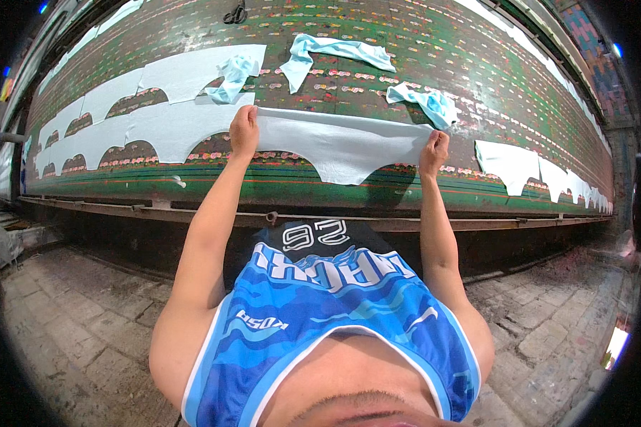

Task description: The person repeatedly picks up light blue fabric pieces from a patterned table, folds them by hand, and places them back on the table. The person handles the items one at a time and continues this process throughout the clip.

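A pale grey-white cut fabric panel (347,144) is stretched between my two hands above the long printing table (331,195). My left hand (244,131) pinches its upper left corner, close to the end of a row of flat panels. At the upper right corner, my right hand (434,152) grips the cloth between thumb and fingers. The panel's lower edge narrows to a curved tab in the middle. Just beyond my right hand lies a crumpled light-blue fabric piece (432,107). Another crumpled light-blue piece (235,74) rests on the flat panels past my left hand.
Two rows of flat fabric panels (160,125) run leftward. More panels (507,163) line the near edge at right. A twisted light-blue piece (342,48) and a black object (236,13) lie farther back. A metal rail (352,221) borders the table above a brick floor (85,331).
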